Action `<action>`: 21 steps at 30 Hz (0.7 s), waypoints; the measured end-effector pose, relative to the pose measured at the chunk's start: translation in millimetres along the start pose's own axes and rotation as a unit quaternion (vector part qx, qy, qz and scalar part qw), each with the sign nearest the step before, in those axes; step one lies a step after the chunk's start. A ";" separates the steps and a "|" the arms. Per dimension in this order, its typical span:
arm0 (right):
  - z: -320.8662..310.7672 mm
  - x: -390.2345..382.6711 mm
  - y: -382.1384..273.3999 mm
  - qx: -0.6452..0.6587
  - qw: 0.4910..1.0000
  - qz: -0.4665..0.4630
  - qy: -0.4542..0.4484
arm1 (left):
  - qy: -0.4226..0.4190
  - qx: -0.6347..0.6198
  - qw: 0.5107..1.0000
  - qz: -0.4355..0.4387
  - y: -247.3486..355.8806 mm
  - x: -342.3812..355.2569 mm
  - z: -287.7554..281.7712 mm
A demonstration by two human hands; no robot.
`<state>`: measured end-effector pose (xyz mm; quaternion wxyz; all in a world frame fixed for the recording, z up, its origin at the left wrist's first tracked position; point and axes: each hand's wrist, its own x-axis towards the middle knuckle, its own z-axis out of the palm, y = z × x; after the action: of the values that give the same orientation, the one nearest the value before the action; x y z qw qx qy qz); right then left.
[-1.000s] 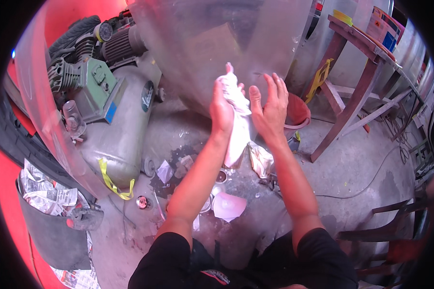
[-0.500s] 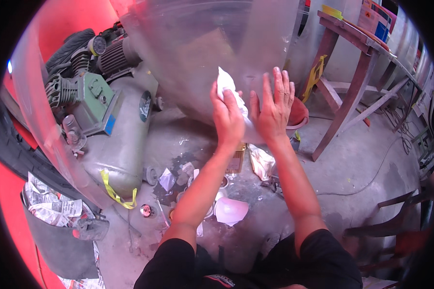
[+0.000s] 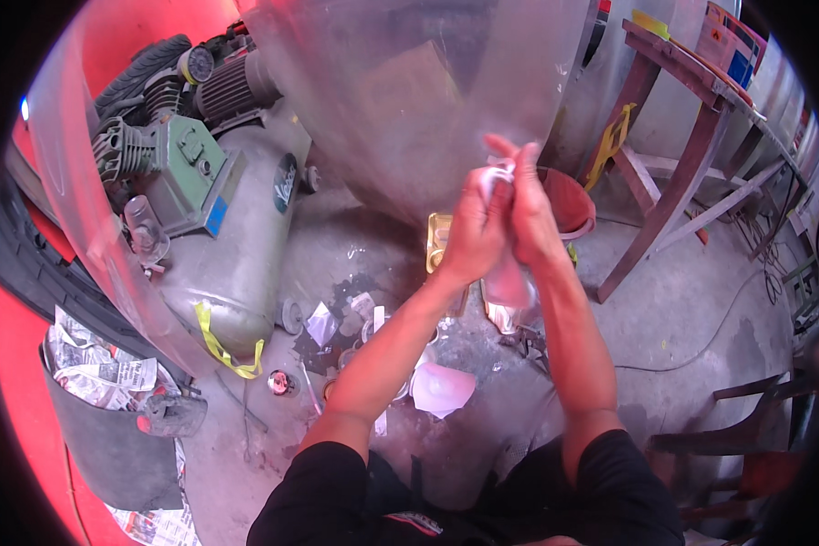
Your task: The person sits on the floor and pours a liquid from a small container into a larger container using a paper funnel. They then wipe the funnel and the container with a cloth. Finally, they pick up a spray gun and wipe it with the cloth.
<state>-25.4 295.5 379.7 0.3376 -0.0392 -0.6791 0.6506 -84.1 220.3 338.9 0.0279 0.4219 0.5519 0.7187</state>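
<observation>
Both my hands meet in front of me, above the floor, around a crumpled white cloth (image 3: 510, 282). My left hand (image 3: 475, 232) is closed on it, and part of the cloth pokes out near the thumb. Against it presses my right hand (image 3: 534, 218), its palm turned inward and closed over the cloth. One fingertip sticks out past the top, slightly blurred. The cloth's lower end hangs down between my wrists. How far the right fingers wrap round it is partly hidden.
A grey-green air compressor (image 3: 237, 246) stands at left behind plastic sheeting (image 3: 409, 109). A gold tin (image 3: 439, 238), a red bucket (image 3: 569, 205), paper scraps (image 3: 321, 324) and a pale pink sheet (image 3: 442, 389) lie ahead. A wooden trestle (image 3: 669, 196) is at right, newspapers (image 3: 109, 378) at left.
My right hand, open and apart from the left with fingers spread, has come in against the left hand and the cloth. The left hand has shifted right and down with the cloth.
</observation>
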 end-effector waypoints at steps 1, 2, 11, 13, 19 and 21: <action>5.4 -2.0 7.2 -0.004 0.999 0.015 -0.044 | 0.029 0.046 0.998 -0.026 0.6 -1.6 -2.0; 3.3 -5.2 6.7 -0.124 0.990 0.013 -0.069 | 0.039 0.068 0.996 -0.040 -4.0 -1.9 -6.3; 23.0 -7.8 14.8 -0.376 0.889 -0.258 -0.051 | 0.049 -0.491 0.826 -0.272 -8.9 35.0 -53.7; 45.1 -16.2 29.6 -0.397 0.877 -0.268 0.025 | 0.007 -0.465 0.856 -0.225 0.6 26.0 -41.7; -6.8 19.3 37.4 -0.118 0.944 -0.204 0.229 | -0.221 -0.342 0.891 -0.201 26.2 -7.5 -8.8; -42.2 26.7 30.3 -0.038 0.978 -0.093 0.186 | -0.274 -0.308 0.891 -0.188 14.0 -3.3 -11.3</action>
<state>-36.1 349.3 359.8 0.5150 -0.1088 -0.6295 0.5715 -83.3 204.5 348.1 0.4412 0.4608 0.3421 0.6899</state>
